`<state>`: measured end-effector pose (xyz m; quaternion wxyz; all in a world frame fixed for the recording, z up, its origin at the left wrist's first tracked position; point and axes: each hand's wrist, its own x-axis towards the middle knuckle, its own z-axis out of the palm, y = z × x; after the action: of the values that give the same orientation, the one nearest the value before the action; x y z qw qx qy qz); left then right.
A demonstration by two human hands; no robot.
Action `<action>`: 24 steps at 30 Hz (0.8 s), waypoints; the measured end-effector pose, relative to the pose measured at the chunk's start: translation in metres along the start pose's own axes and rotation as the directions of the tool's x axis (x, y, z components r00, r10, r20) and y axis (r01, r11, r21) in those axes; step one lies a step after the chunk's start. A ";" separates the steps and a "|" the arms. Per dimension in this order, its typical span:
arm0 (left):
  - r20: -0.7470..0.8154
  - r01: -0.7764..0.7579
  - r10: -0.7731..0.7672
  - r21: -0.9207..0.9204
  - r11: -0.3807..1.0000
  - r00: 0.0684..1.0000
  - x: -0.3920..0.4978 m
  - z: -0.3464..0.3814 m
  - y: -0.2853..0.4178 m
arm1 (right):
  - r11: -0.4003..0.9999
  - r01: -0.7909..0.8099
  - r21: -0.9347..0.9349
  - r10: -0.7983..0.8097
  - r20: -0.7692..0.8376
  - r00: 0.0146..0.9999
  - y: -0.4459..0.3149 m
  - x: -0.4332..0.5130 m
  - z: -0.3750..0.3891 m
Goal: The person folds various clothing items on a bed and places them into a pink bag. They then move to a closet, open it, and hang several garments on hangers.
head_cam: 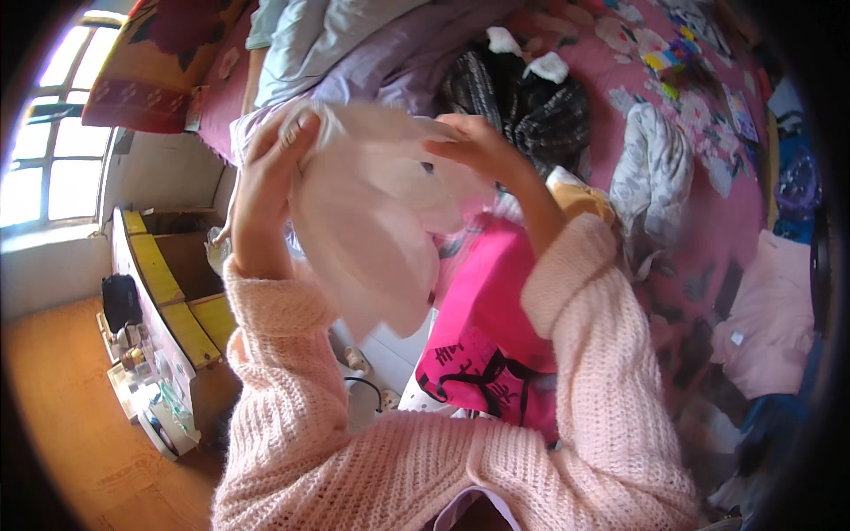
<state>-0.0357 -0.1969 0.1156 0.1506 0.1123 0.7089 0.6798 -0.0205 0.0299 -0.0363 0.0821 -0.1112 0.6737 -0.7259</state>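
Note:
Both hands are raised before my chest with a thin, pale cloth garment [372, 219] stretched between them. My left hand [275, 156] grips its upper left edge, thumb on top. At the upper right edge, my right hand [475, 143] pinches the fabric between thumb and fingers. The cloth hangs down loosely and is blurred; a small dark mark shows near its right side. Below my right forearm, a bright pink fabric bag [488, 299] with black lettering and black trim lies at my lap, partly hidden by the sleeve.
A bed with a pink floral sheet [664, 159] spreads ahead and right. It holds dark checked clothing [544, 119], a folded grey-white garment [647, 172], a pale quilt [319, 46] and colourful toy blocks [671, 60]. A pink garment [770, 318] lies far right. A cabinet [172, 292] stands left.

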 end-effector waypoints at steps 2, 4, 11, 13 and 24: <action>-0.089 -0.079 0.087 0.093 0.993 0.992 0.007 -0.021 0.019 | 0.991 -0.029 -0.130 0.033 0.026 0.999 -0.015 -0.011 -0.020; -0.142 -0.189 0.227 0.241 0.952 0.963 0.005 -0.037 0.041 | 0.978 0.000 -0.210 -0.004 -0.019 1.000 -0.052 -0.031 -0.039; -0.093 -0.257 0.251 -0.063 0.964 0.963 0.031 -0.032 0.092 | 0.866 0.057 -0.496 -0.127 -0.110 0.986 -0.204 -0.073 -0.108; -0.033 -0.214 0.212 -0.152 0.965 0.977 0.044 -0.034 0.099 | 0.977 0.086 -0.196 -0.113 -0.131 0.985 -0.250 -0.089 -0.106; 0.431 -0.193 0.312 -0.297 0.935 0.847 0.074 0.093 0.142 | 0.949 -0.062 -0.308 -0.126 -0.556 0.822 -0.381 -0.192 -0.109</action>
<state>-0.0771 -0.0759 0.2502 0.2395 0.3475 0.5412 0.7273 0.1461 0.2164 0.3258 -0.1535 0.0872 0.7717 -0.6111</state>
